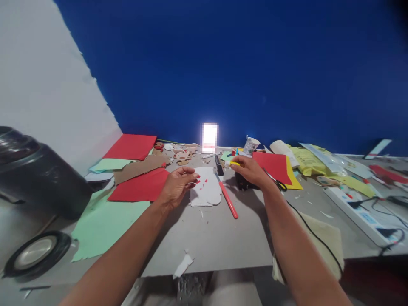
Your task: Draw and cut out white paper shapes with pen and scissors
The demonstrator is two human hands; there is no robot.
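Observation:
My left hand [181,183] is closed in a pinch on a small red piece [198,176] over the left side of a white sheet [204,195]. A few red scraps [205,181] lie on that sheet. My right hand [247,169] pinches a small yellow and white object [233,163], to the right of the sheet. Between the hands, a black item [219,165] and a tool with a red handle [228,199] lie on the table, the tool's upper end over the sheet's edge.
Red sheets [130,146] and green paper [108,225] lie left, near a large dark flask [47,178]. Scissors [280,185], a paper cup [251,144], a power strip [357,216] and a black cable [314,231] are right. A lit screen [209,137] stands behind.

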